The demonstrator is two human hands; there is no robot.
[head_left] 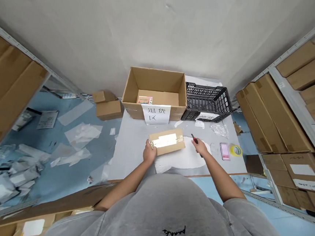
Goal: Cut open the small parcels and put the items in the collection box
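My left hand (150, 152) grips the near left corner of a small brown cardboard box (171, 148), which has a white label and clear tape on its top. The box is tilted a little, over a white sheet (189, 161) on the table. To the right of the box, my right hand (199, 147) is closed round a utility knife (194, 139) with red and black on its handle. The knife points away to the upper left and stays apart from the box.
A large open carton (157, 75) with a paper sign (157, 115) stands at the table's back, beside a black plastic crate (207, 100). Yellow tape (236, 150) and a pink item (225, 152) lie at right. Shelves of boxes (281, 118) flank both sides; paper scraps (82, 135) litter the floor.
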